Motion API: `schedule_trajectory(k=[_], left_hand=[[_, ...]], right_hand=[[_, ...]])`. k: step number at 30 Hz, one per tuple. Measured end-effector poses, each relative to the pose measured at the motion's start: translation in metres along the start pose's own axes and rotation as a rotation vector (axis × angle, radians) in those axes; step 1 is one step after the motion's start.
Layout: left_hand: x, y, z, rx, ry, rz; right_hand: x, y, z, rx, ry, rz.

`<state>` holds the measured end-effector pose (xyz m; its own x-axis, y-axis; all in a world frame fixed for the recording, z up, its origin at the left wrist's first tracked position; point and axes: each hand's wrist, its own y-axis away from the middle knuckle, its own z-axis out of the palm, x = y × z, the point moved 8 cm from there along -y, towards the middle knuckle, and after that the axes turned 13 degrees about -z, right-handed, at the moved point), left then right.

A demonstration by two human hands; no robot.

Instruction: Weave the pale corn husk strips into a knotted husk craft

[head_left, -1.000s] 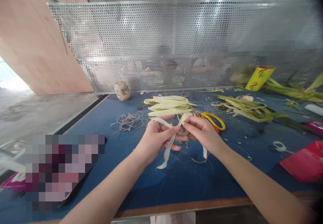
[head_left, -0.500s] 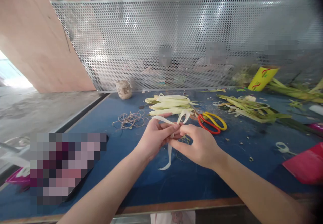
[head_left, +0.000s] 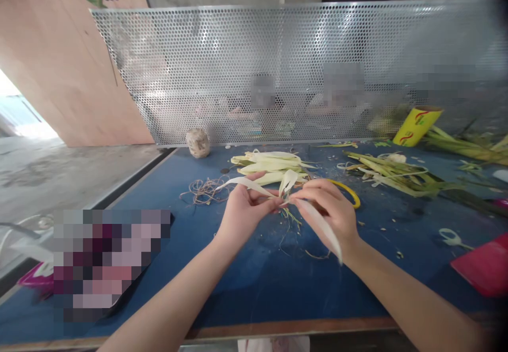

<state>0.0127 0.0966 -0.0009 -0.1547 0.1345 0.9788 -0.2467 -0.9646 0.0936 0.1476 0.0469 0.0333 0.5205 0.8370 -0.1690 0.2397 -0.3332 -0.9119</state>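
Note:
Pale corn husk strips [head_left: 288,181] are pinched between the fingertips of both hands, in front of me over the blue table. My left hand [head_left: 246,211] is closed on the husk where the pieces meet, and one pale end sticks out to its left. My right hand [head_left: 335,211] grips a strip whose long tail hangs across the palm, down to the right. Just behind the hands lies a pile of pale green corn husks [head_left: 273,162]. Scissors [head_left: 351,192] lie behind my right hand, mostly hidden, with a yellow handle loop showing.
Tangled twine [head_left: 204,191] and a wrapped ball [head_left: 198,143] are at the left. To the right lie green husks [head_left: 400,177], a yellow roll [head_left: 417,126] and a pink-red object [head_left: 484,264]. A perforated metal screen [head_left: 238,50] stands along the back, people behind it.
My right hand has moved slightly up and right, bringing the hanging strip end across to the right. The scissors' red handle is now covered. The view has shifted a little.

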Motion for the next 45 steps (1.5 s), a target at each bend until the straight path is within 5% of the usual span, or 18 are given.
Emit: schedule_trajectory(k=[13, 19, 27, 31, 38, 45], left_hand=[[-0.002, -0.002, -0.001, 0.042, -0.014, -0.022], [-0.006, -0.004, 0.0, 0.021, -0.03, -0.04], [0.0, -0.003, -0.006, 0.06, -0.099, 0.016], [0.004, -0.004, -0.01, 0.082, -0.139, 0.057], [0.006, -0.007, -0.02, 0.169, -0.239, 0.099], [0.004, -0.006, -0.016, 0.122, -0.201, 0.093]], right_hand=[[0.043, 0.023, 0.029, -0.161, -0.358, 0.58], [0.039, 0.019, 0.031, -0.219, -0.349, 0.549], [0.042, 0.041, 0.056, -0.306, -0.716, 0.918], [0.033, 0.056, 0.067, -0.488, -0.845, 1.09], [0.015, 0.052, 0.062, -0.751, -0.842, 0.893], [0.007, 0.021, 0.05, -0.679, -0.587, 0.486]])
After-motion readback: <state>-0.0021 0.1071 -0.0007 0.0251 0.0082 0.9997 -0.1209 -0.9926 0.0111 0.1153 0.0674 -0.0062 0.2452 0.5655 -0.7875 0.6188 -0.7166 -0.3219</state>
